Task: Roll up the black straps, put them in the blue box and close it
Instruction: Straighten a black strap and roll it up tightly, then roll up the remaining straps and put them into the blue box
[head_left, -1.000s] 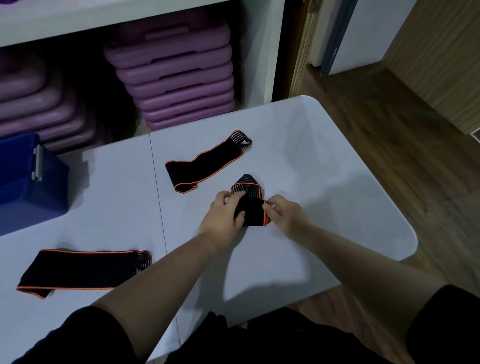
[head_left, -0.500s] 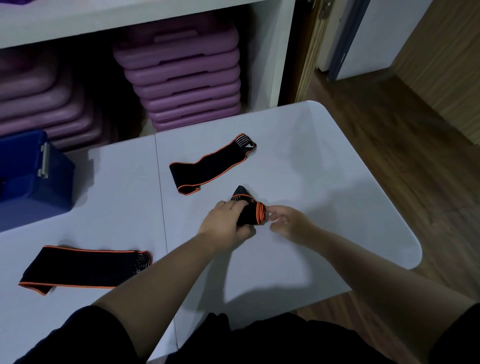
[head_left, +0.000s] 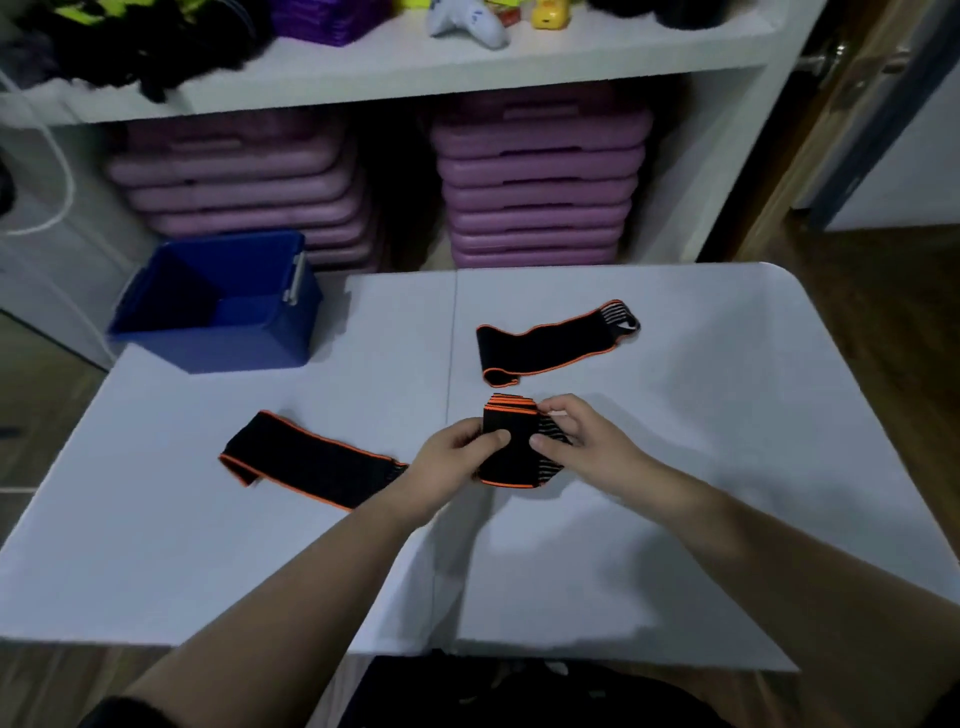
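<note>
A rolled black strap with orange edges (head_left: 511, 447) sits between both hands above the middle of the white table (head_left: 727, 467). My left hand (head_left: 452, 460) grips its left side, thumb on top. My right hand (head_left: 582, 447) holds its right side, where the striped end shows. A second black strap (head_left: 550, 343) lies flat just beyond the hands. A third black strap (head_left: 306, 460) lies flat to the left, its near end hidden by my left wrist. The blue box (head_left: 218, 306) stands with its top uncovered at the table's far left corner.
Behind the table is a white shelf unit (head_left: 467, 67) with stacks of purple plastic steps (head_left: 540, 176) below and dark items and toys on top. Wooden floor and a door frame (head_left: 810, 130) lie to the right. A seam runs down the table's middle.
The view has swung left and up, bringing the whole blue box and the shelf into sight. The roll has turned in my hands; the striped end now lies under my right fingers.
</note>
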